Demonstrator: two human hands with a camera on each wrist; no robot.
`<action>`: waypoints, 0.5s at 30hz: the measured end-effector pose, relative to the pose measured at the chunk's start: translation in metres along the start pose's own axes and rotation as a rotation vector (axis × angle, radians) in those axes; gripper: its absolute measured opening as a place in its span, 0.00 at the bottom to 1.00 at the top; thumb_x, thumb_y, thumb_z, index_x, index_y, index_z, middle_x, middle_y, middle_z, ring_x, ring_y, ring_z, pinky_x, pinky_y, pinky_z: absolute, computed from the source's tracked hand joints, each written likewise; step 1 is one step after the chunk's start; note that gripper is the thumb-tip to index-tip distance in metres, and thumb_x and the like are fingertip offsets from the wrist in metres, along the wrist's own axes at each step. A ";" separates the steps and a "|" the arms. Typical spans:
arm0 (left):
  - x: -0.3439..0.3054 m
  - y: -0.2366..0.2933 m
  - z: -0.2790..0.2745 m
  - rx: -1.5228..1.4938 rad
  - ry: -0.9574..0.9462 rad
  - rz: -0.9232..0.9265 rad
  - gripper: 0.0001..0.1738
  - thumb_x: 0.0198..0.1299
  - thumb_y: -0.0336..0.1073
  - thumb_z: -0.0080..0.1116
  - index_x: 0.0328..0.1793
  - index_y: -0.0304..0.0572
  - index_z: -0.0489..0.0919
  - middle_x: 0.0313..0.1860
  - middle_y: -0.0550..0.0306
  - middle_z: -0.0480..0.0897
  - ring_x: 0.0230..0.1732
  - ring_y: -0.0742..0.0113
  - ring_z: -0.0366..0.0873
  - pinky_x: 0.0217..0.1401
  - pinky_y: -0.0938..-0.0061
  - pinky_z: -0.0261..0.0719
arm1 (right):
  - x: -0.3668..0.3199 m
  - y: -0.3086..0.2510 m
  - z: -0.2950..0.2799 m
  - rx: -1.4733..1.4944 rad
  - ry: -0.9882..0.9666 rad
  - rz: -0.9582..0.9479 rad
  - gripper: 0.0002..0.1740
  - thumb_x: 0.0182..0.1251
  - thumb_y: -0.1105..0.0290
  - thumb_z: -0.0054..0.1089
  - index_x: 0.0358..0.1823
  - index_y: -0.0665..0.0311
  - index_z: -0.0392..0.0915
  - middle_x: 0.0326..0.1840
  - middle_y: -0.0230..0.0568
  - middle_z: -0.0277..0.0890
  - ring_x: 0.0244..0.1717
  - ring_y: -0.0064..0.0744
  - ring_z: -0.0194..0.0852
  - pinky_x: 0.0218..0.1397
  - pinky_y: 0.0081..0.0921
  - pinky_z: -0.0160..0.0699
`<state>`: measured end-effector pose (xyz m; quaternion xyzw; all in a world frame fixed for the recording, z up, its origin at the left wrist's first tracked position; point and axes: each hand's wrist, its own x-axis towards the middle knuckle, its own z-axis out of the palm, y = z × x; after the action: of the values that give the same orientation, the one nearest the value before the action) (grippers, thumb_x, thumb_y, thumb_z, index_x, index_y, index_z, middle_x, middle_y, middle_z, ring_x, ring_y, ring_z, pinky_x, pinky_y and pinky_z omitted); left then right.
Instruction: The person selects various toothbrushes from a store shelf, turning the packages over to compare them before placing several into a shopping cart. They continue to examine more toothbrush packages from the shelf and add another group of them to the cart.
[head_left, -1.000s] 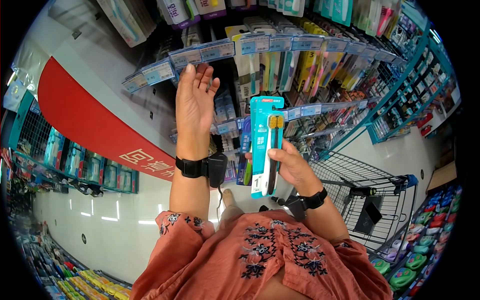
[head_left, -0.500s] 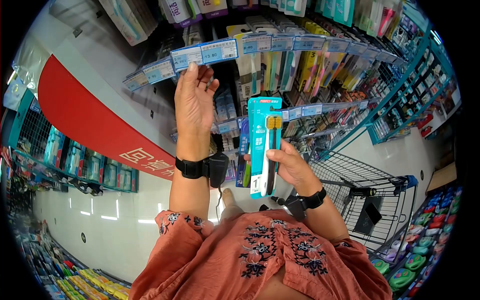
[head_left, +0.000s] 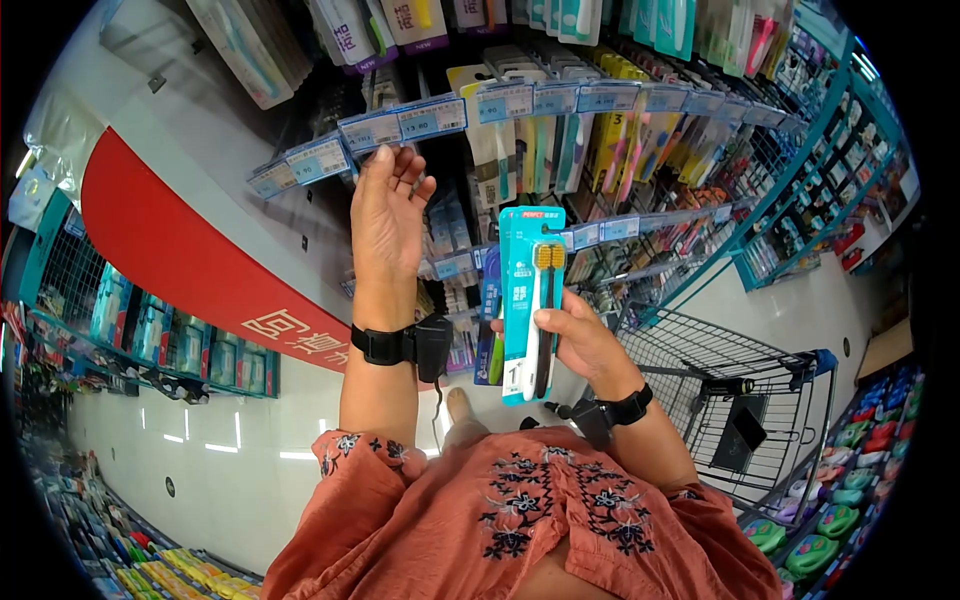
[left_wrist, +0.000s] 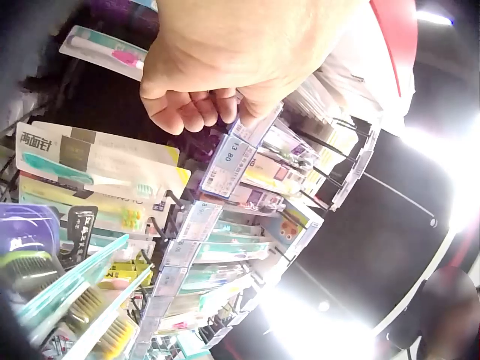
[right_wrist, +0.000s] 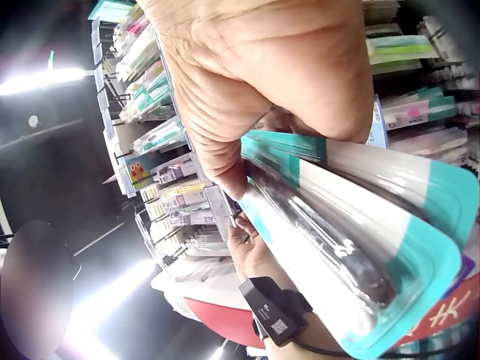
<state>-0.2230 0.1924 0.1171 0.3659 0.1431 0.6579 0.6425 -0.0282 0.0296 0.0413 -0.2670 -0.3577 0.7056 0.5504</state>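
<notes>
My right hand (head_left: 590, 335) holds packaged toothbrushes upright in front of the chest, thumb on the front. The front toothbrush pack (head_left: 518, 290) is teal, with one white and one dark handle and yellowish bristles. Behind it a blue pack (head_left: 489, 310) shows at the left. In the right wrist view, two teal-edged packs (right_wrist: 352, 262) fan out below the fingers. My left hand (head_left: 388, 215) is raised to the shelf, palm up and fingers loosely bent. Its thumb tip is at the lower edge of a price tag (left_wrist: 229, 161) reading 13.80.
Toothbrush packs (head_left: 630, 150) hang in rows on hooks behind the price strips. A red sign panel (head_left: 170, 230) borders the shelf at the left. At the right stands a wire shopping cart (head_left: 740, 420) with a dark flat item (head_left: 738, 432) in it.
The left thumb has shifted slightly down from over the price tags to their lower edge. The right hand and its packs sit a little lower in the head view.
</notes>
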 end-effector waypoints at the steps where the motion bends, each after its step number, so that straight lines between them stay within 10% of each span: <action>1: 0.000 0.000 0.000 0.004 0.003 -0.002 0.14 0.69 0.44 0.65 0.52 0.46 0.78 0.48 0.60 0.81 0.52 0.67 0.79 0.53 0.70 0.79 | 0.000 -0.001 0.001 -0.002 0.001 0.001 0.35 0.68 0.64 0.65 0.72 0.70 0.62 0.63 0.53 0.76 0.63 0.52 0.80 0.67 0.50 0.81; 9: 0.043 -0.025 -0.043 0.835 0.055 0.244 0.28 0.71 0.41 0.60 0.69 0.28 0.70 0.65 0.44 0.78 0.65 0.55 0.76 0.68 0.67 0.72 | 0.001 -0.001 0.001 -0.022 -0.002 -0.003 0.36 0.68 0.63 0.65 0.72 0.70 0.62 0.63 0.53 0.76 0.63 0.50 0.80 0.68 0.49 0.80; 15: 0.079 -0.048 -0.056 1.144 0.167 0.326 0.28 0.63 0.47 0.65 0.57 0.30 0.76 0.54 0.38 0.80 0.53 0.45 0.79 0.58 0.60 0.75 | 0.000 -0.002 0.000 -0.005 0.018 -0.012 0.35 0.68 0.65 0.65 0.72 0.68 0.63 0.61 0.50 0.78 0.61 0.46 0.81 0.66 0.45 0.80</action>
<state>-0.2171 0.2898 0.0705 0.6181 0.4666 0.5929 0.2209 -0.0272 0.0299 0.0433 -0.2726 -0.3559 0.6989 0.5572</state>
